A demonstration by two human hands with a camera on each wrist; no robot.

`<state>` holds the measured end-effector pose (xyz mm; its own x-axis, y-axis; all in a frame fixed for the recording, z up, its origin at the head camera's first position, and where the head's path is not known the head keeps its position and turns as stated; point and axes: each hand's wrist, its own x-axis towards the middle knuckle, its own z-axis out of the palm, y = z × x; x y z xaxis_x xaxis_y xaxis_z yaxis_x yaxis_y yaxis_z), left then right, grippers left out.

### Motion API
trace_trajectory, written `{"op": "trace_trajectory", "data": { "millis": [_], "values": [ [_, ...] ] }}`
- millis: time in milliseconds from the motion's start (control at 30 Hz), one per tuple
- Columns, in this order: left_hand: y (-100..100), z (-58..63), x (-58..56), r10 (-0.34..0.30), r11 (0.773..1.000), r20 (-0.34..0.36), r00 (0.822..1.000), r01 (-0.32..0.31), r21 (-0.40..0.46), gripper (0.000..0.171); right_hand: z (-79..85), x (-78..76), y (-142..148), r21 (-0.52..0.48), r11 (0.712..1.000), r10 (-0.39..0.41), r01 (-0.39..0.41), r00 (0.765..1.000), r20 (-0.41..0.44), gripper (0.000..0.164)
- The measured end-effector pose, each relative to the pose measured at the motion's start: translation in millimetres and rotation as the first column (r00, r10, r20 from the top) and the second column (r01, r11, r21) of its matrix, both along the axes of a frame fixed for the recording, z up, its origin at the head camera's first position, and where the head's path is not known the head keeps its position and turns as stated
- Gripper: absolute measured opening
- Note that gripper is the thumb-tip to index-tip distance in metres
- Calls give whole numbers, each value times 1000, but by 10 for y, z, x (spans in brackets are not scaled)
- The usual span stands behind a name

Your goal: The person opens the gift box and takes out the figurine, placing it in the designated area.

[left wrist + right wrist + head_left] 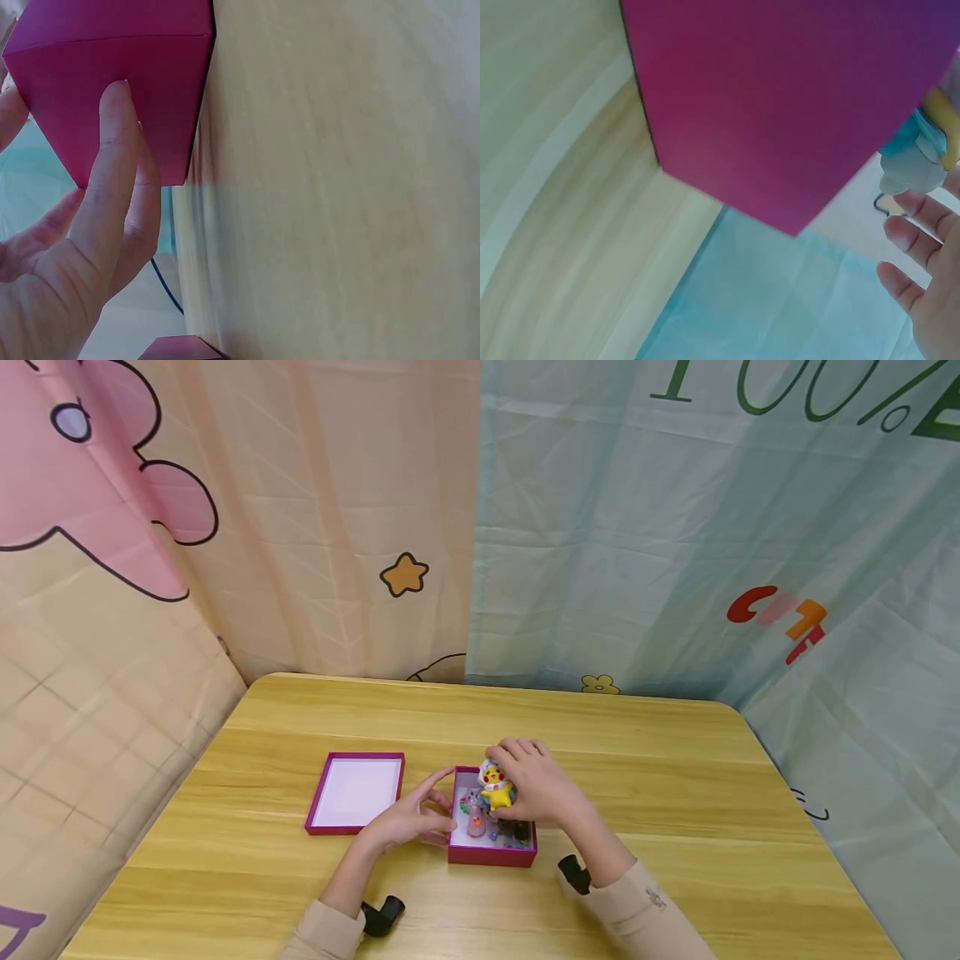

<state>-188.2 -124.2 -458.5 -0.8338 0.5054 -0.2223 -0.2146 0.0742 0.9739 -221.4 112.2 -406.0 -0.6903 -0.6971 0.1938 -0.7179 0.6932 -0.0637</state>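
A magenta box (492,857) stands open on the table with several small figurines in it, among them a pink one (476,822). My right hand (536,783) holds a yellow Pikachu figurine (495,787) with a white hood over the box. In the right wrist view, the figurine's white and blue back (915,169) shows above the box rim, close to the fingertips (901,234). My left hand (408,817) rests against the box's left side. From the left wrist, its extended fingers (116,135) touch the magenta wall (165,90).
The magenta lid (356,791), white inside, lies left of the box on the wooden table (637,768). Black wrist devices (382,917) sit at both cuffs. Printed curtains (360,527) hang behind the table and at its sides.
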Motion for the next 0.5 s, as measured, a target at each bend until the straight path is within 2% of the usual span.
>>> {"op": "trace_trajectory", "data": {
  "millis": [233, 500],
  "values": [
    [-2, -3, 1, 4, 1000, -10, 1000, -4, -4, 82, 24, -27, 168, -61, 995, -83, 83, 996, -10, 76],
    [-2, -5, 0, -1, 1000, -12, 1000, 1, 9, 83, 22, -86, 404, -115, 976, -185, 183, 983, -6, 78]
  ]
}}
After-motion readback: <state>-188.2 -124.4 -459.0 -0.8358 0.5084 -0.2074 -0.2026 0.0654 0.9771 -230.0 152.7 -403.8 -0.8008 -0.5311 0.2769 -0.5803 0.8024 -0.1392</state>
